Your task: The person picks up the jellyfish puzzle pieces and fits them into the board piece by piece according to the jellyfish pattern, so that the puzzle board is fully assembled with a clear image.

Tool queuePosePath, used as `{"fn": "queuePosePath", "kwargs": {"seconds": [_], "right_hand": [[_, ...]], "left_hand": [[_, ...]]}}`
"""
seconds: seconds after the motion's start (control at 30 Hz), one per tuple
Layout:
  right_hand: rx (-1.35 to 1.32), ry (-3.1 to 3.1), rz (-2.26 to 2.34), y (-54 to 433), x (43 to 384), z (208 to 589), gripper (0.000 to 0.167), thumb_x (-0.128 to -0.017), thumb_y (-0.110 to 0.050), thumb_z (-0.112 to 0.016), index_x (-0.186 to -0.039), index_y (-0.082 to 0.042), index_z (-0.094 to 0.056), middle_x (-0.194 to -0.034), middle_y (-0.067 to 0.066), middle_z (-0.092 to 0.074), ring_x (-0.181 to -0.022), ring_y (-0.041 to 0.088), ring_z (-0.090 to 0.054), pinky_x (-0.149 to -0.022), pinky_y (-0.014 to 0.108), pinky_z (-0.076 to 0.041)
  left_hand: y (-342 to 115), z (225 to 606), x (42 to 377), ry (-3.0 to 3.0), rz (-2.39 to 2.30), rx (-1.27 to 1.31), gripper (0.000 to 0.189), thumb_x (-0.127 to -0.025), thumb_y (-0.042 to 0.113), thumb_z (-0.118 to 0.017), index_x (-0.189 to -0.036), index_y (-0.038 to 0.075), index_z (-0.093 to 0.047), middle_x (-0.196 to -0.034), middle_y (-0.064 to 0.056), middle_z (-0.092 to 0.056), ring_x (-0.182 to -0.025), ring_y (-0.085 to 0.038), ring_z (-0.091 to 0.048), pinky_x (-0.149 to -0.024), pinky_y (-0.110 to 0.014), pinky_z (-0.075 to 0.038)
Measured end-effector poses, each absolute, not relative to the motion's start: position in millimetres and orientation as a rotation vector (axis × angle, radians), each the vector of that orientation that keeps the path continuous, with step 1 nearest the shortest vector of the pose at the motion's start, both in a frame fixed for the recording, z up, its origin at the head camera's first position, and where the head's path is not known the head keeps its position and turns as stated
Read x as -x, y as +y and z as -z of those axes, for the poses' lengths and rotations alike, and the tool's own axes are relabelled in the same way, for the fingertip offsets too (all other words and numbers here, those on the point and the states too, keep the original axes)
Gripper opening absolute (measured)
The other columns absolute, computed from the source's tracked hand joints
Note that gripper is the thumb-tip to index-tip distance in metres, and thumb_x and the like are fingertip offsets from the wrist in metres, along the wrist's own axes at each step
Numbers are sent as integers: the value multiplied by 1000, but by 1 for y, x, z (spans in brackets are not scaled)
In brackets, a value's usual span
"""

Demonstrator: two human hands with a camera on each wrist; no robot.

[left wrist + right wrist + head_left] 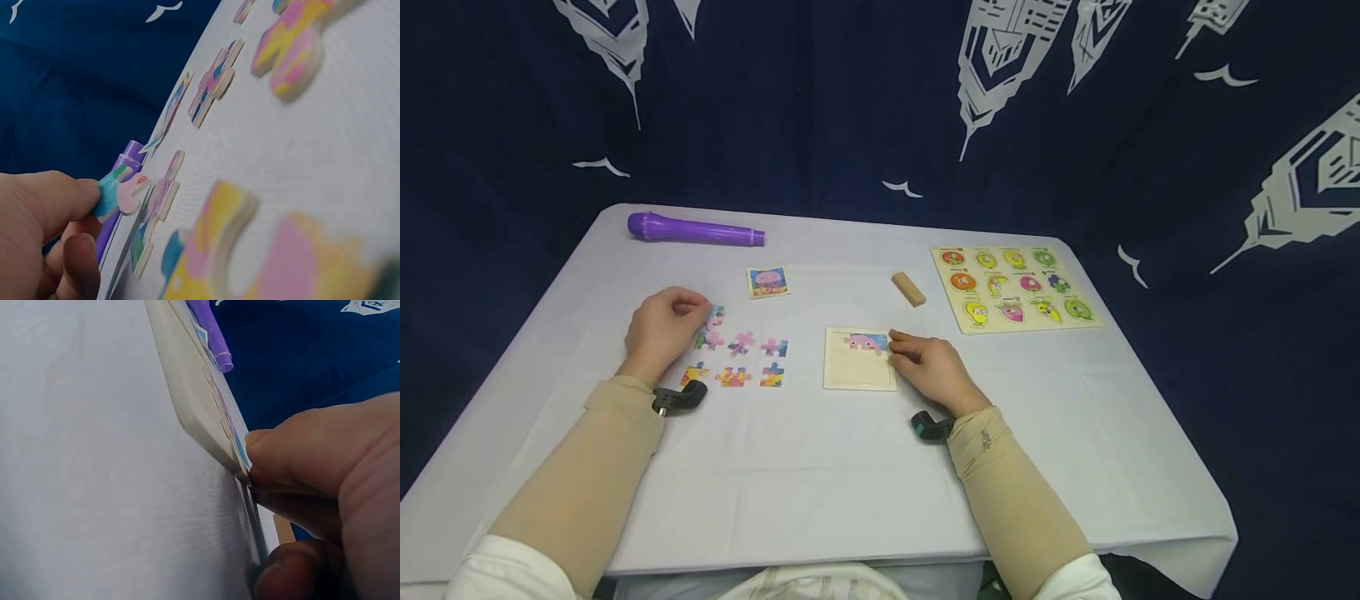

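Note:
My left hand (660,331) pinches a blue and pink jigsaw piece (132,195) between thumb and fingers, just above the table at the left. Loose jigsaw pieces (733,377) lie in rough rows beside and below that hand. To their right, a square pale puzzle tray (856,373) lies flat, with joined pink and blue pieces (868,342) in its upper right part. At the tray's right edge is my right hand (937,372), holding the upper right corner with thumb and fingers. The undersides of those fingers are partly hidden.
Behind the pieces lie a small picture card (768,282) and a purple toy microphone (696,230). A wooden block (908,289) sits behind the tray. A fruit picture board (1018,289) lies at the far right, before a dark blue curtain (820,108).

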State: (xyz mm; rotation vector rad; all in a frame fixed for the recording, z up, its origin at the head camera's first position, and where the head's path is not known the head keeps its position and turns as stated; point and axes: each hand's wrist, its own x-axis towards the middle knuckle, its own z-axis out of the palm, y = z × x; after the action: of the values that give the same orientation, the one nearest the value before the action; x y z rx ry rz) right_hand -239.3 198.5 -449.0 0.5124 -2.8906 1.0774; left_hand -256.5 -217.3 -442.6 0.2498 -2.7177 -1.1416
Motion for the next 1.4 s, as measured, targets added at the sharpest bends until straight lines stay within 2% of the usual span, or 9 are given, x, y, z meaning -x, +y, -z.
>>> {"fn": "queuePosePath", "kwargs": {"seconds": [0.2, 0.53, 0.73, 1.0, 1.17, 1.4], "right_hand": [[-508, -2892, -1077, 200, 239, 450, 29, -97, -21, -70, -122, -8, -75, -139, 1, -66, -135, 23, -58, -114, 44, -43], [-522, -2889, -1074, 197, 240, 450, 29, -97, -21, -71, -122, -8, -75, -139, 2, -66, -134, 24, -59, -113, 45, -43], [-529, -2898, -1081, 195, 241, 449, 29, -97, -21, -70, -123, -8, -75, -140, 2, -66, -135, 23, -58, -114, 43, -43], [-507, -2928, -1042, 198, 242, 449, 29, -98, -19, -70, -124, -8, -75, -141, 1, -64, -136, 24, -57, -114, 44, -43], [-519, -2919, -1045, 199, 242, 450, 28, -98, -19, -71, -123, -8, -75, -141, 0, -64, -135, 25, -58, -113, 44, -44], [-536, -2895, -1061, 198, 244, 452, 28, -97, -18, -72, -123, -8, -75, -141, 1, -65, -134, 25, -59, -112, 44, -45]], "left_hand": [[-210, 437, 256, -2608, 1354, -237, 40, -101, 42, -62, -121, 8, -69, -110, -11, -68, -94, -22, -60, -75, -27, -48], [-189, 423, 244, -2581, 1509, -167, 39, -99, 42, -64, -120, 9, -71, -105, -7, -67, -86, -16, -58, -68, -23, -49], [-165, 420, 242, -2626, 1561, -44, 33, -98, 34, -67, -116, 7, -73, -99, -8, -70, -81, -16, -60, -66, -25, -50], [-130, 418, 247, -2785, 1469, 109, 27, -98, 32, -67, -112, 11, -75, -100, -7, -72, -83, -22, -59, -74, -33, -49], [-112, 420, 251, -2880, 1525, 117, 27, -96, 33, -67, -111, 12, -75, -92, -6, -73, -76, -21, -61, -69, -33, -50], [-89, 425, 260, -2933, 1534, 135, 25, -96, 31, -68, -109, 10, -75, -95, -6, -73, -75, -18, -63, -68, -30, -49]]}}
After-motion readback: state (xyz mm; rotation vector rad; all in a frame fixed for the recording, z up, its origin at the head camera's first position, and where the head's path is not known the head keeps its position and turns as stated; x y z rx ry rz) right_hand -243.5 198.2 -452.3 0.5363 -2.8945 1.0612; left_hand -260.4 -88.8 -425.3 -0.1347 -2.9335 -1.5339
